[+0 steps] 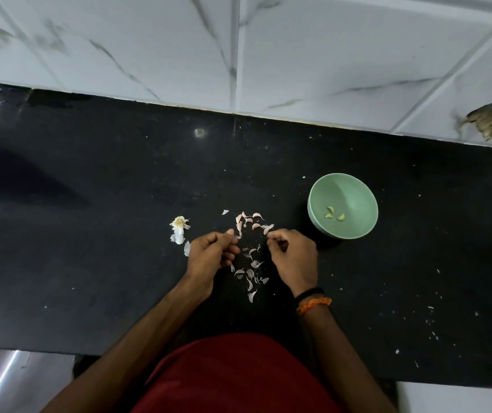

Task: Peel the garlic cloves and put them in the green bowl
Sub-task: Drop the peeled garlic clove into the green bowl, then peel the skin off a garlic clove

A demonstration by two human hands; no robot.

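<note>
the left hand [213, 253] and right hand [293, 259] curl their fingers in, whether round a clove cannot be told. unpeeled cloves [253, 220] lie at twelve o'clock; the green bowl [355, 186], at two o'clock, sits nearer the right hand.

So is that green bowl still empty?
Not empty. The round pale green bowl stands upright on the black counter with three small peeled garlic cloves lying in its bottom.

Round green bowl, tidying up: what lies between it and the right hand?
Head view: only bare black countertop separates the round green bowl from the right hand.
</note>
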